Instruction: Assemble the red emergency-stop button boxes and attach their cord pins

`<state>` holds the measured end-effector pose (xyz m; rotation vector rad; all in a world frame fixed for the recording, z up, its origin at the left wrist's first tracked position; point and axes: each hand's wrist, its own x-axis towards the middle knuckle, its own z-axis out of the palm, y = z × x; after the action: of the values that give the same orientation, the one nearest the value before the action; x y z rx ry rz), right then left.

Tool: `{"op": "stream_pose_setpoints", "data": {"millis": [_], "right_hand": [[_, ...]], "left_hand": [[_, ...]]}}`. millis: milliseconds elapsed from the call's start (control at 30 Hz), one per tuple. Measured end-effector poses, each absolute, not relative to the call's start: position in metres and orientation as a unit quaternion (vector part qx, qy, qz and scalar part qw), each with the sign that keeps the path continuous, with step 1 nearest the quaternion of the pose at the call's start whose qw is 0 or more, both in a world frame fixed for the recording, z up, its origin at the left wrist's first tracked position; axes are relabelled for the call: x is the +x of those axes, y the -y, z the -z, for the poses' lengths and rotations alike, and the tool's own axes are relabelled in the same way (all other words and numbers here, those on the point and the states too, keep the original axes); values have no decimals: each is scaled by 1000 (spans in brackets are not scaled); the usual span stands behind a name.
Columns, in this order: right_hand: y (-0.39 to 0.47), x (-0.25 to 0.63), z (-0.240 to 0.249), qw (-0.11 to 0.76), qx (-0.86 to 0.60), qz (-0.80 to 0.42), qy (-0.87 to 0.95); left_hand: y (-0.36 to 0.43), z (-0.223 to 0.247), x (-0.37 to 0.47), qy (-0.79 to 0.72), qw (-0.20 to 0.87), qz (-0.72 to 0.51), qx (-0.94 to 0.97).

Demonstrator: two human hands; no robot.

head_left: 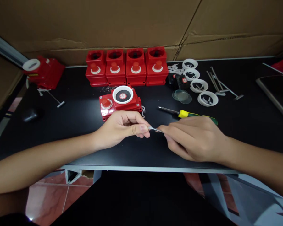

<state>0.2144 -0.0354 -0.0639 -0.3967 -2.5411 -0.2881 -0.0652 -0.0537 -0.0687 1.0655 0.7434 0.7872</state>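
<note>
- The left hand (122, 129) pinches one end of a thin metal piece (156, 129) between thumb and forefinger.
- The right hand (196, 138) closes its fingertips on the other end, so the piece spans the narrow gap between the hands, above the near part of the black table (85, 122).
- A screwdriver (185, 114) with a yellow and green handle lies just beyond the right hand, its tip pointing left.
- Just beyond the left hand sits a red device (115, 111) with a white ring around a dark round face and an orange-red knob.
- Behind it, four red housings (136, 75) stand in a row near the cardboard.
- To their right are overlapping clear discs (182, 96) and four white rings (214, 100) with small metal parts inside them.
- T-shaped metal rods (217, 78) lie right of the rings.
- At the far left, another red device (48, 73) sits near a single T-shaped rod (55, 98).
</note>
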Motion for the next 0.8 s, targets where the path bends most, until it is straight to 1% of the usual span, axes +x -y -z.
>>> {"op": "stream_pose_setpoints", "data": {"millis": [400,800], "right_hand": [[35,213,62,273,-142,141,941],[35,212,64,280,-162,121,938]], "left_hand": [[56,70,-64,-363,708,-356,490],[59,64,-61,-368,665,-364,537]]}}
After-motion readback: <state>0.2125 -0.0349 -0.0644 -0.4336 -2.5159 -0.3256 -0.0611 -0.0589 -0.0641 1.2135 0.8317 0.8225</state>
